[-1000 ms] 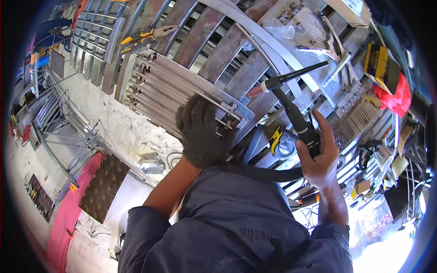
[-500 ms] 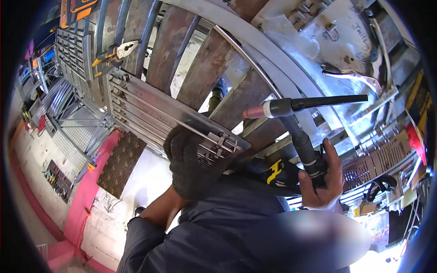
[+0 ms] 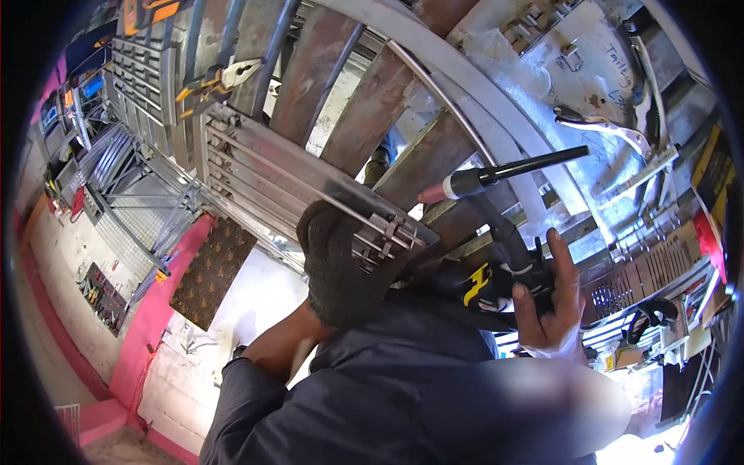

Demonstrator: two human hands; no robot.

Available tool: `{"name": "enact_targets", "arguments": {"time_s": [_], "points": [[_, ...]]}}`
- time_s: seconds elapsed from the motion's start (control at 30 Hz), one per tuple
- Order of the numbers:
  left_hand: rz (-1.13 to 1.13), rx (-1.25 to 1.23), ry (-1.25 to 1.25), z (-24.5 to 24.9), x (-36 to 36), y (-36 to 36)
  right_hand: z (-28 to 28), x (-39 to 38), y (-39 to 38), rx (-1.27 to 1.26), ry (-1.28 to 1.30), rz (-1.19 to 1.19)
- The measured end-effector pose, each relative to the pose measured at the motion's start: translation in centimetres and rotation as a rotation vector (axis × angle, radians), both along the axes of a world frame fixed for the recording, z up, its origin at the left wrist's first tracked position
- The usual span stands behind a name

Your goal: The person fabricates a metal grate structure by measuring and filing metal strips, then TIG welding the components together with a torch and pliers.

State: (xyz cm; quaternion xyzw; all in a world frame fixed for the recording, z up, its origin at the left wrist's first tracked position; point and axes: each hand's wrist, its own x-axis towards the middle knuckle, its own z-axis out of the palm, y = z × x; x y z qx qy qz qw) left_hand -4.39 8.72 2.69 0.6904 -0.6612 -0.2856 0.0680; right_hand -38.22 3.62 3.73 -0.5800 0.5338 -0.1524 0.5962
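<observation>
"Where's the right hand (image 3: 552, 314)?"

"At four o'clock from the middle of the view, bare. It's grasping the torch (image 3: 467, 184) loosely by its handle, with the forefinger and thumb sticking out rather than wrapped round."

"And the torch itself?"

"Toward two o'clock of the middle. Its pinkish tip points to about eight o'clock and its long black tail to two."

"What about the left hand (image 3: 337, 260)?"

"It's in a dark glove, just off the middle toward eight o'clock. It touches the near end of the rod frame (image 3: 273, 161). Whether the fingers are clenched on it, I can't tell; the glove is too dark."

"How does that frame lie?"

"Slanted on the slatted table (image 3: 314, 74), running from near the middle up to ten o'clock. The pliers (image 3: 217, 84), with yellow and black handles, lie just past its far end, at half past ten."

"Anything by the torch?"

"A yellow-and-black thing (image 3: 477, 284) by its handle, at four o'clock, partly hidden. The metal clamp (image 3: 608, 130) lies well apart, at two o'clock, and the patterned mat (image 3: 212, 277) is down on the floor toward half past eight."
</observation>
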Motion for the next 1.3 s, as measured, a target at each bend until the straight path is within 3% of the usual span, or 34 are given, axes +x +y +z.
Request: {"name": "enact_targets", "arguments": {"time_s": [0.23, 0.3, 0.7, 0.87, 1.0, 1.3], "points": [[0.030, -0.280, 0.086, -0.7, -0.4, -0.4, 4.2, 2.5, 1.1, 0.112, 0.110, -0.059], [0.006, -0.307, 0.085, -1.2, 0.0, -0.3, 5.3, 3.4, 1.5, 0.222, 0.138, -0.094], [-0.028, -0.381, 0.123, -1.8, 0.7, 0.6, 4.4, 7.2, 7.6, 0.286, 0.195, -0.288], [-0.029, -0.375, 0.147, -2.1, 0.7, 0.7, 3.9, 8.0, 8.2, 0.117, 0.174, -0.300], [-0.036, -0.364, 0.176, -1.3, 0.7, 0.3, 5.4, 8.8, 6.8, -0.046, 0.272, -0.174], [0.090, -0.317, 0.217, -2.6, 0.8, 1.4, 7.1, 9.4, 5.0, -0.155, 0.343, -0.026]]}}
